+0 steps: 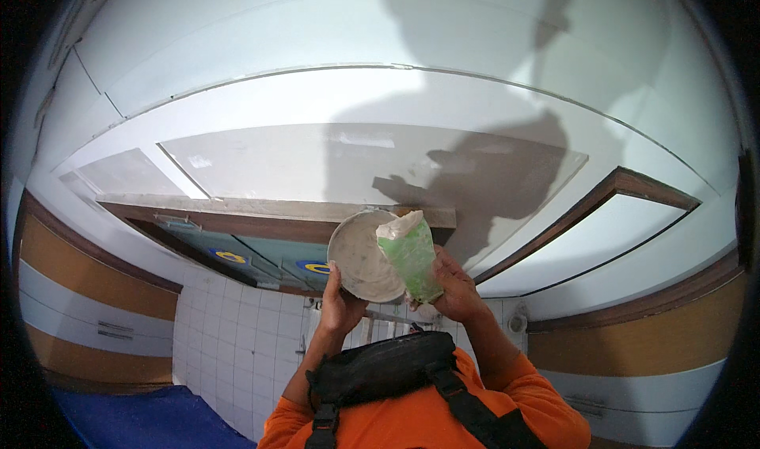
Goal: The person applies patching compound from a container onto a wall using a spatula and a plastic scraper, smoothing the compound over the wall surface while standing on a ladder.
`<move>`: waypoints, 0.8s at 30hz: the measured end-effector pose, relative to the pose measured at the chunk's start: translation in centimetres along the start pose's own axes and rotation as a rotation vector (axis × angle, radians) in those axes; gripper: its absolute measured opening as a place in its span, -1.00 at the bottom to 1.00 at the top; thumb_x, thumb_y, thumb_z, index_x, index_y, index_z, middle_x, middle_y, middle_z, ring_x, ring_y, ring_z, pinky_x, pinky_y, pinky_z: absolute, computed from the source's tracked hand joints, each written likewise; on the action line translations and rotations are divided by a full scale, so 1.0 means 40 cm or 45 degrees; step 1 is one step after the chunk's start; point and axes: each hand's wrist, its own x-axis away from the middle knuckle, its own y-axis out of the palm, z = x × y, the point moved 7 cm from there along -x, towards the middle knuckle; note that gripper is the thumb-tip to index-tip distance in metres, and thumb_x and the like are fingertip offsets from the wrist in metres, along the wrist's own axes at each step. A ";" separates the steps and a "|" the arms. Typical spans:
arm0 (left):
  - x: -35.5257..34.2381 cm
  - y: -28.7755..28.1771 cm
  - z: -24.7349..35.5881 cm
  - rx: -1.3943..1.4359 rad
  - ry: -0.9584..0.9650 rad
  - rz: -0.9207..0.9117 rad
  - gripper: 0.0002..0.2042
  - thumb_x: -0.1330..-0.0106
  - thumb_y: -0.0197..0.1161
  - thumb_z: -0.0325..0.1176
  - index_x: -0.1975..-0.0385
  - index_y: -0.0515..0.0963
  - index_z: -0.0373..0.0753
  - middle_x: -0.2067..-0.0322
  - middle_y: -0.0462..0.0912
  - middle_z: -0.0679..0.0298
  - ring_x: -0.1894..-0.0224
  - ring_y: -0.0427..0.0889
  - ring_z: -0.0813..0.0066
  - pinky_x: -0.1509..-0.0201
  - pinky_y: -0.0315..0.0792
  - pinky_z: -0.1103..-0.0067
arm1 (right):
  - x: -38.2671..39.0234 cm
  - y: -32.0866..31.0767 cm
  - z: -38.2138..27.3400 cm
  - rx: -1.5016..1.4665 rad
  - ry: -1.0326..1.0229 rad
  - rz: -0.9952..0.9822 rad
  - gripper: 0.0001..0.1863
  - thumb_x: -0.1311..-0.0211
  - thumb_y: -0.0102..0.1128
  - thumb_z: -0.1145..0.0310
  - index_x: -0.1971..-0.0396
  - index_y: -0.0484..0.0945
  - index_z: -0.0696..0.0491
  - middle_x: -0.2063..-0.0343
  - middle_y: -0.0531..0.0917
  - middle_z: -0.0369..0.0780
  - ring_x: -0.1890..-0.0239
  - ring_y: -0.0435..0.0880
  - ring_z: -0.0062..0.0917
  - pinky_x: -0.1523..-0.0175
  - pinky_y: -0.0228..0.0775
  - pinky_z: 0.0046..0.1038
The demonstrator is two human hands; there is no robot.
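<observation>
My left hand (340, 306) grips the left rim of a round pale dish (356, 255), whose inside is smeared with beige-grey paste. In my right hand (451, 291) is a green and white plastic pack (405, 259), held over the right part of the dish, with pale material at its upper end. The pack hides part of the dish's rim and some of my fingers. Both hands are in front of a dark wooden lintel.
A white panelled wall (261, 164) with my shadow rises ahead, above teal doors (269, 255). A ladder (378, 330) stands below on tiles (229, 330). Brown-and-white furniture fronts (95, 291) flank both sides; blue fabric (142, 417) lies lower left. A black bag (384, 374) crosses my chest.
</observation>
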 end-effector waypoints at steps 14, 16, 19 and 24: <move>0.005 0.028 0.038 0.011 0.089 -0.133 -0.23 -0.58 -0.06 0.25 -0.59 0.09 -0.16 -0.54 0.22 0.09 -0.55 0.23 0.02 -0.60 0.10 0.02 | -0.027 0.006 -0.068 -0.387 -0.107 0.041 -0.11 -0.31 0.46 0.12 -0.54 0.22 0.04 -0.46 0.38 -0.02 -0.50 0.36 -0.12 -0.55 0.23 -0.13; -0.005 0.050 0.032 0.001 0.096 -0.153 -0.23 -0.58 -0.07 0.26 -0.59 0.08 -0.15 -0.53 0.20 0.05 -0.54 0.22 -0.03 -0.58 0.14 -0.03 | -0.022 -0.053 -0.161 0.412 -0.396 0.146 -0.19 -0.42 0.35 0.08 -0.54 0.21 0.03 -0.44 0.41 -0.06 -0.47 0.41 -0.16 -0.50 0.28 -0.07; -0.005 0.057 0.041 -0.040 0.134 -0.111 -0.22 -0.58 -0.11 0.29 -0.59 0.05 -0.14 -0.50 0.18 -0.04 -0.51 0.26 -0.13 -0.51 0.26 -0.10 | -0.014 -0.017 -0.453 -0.064 -0.601 -0.047 -0.29 -0.52 0.21 0.10 -0.53 0.23 0.03 -0.37 0.47 -0.04 -0.36 0.53 -0.21 -0.39 0.43 -0.02; 0.004 0.071 0.037 -0.021 0.065 -0.124 -0.24 -0.57 -0.05 0.27 -0.59 0.09 -0.12 -0.50 0.22 0.04 -0.52 0.27 -0.05 -0.53 0.22 -0.07 | 0.086 -0.134 -0.839 0.205 -1.391 0.692 -0.42 -0.61 0.08 0.28 -0.50 0.25 0.10 -0.26 0.53 -0.04 -0.18 0.65 -0.34 -0.25 0.55 -0.27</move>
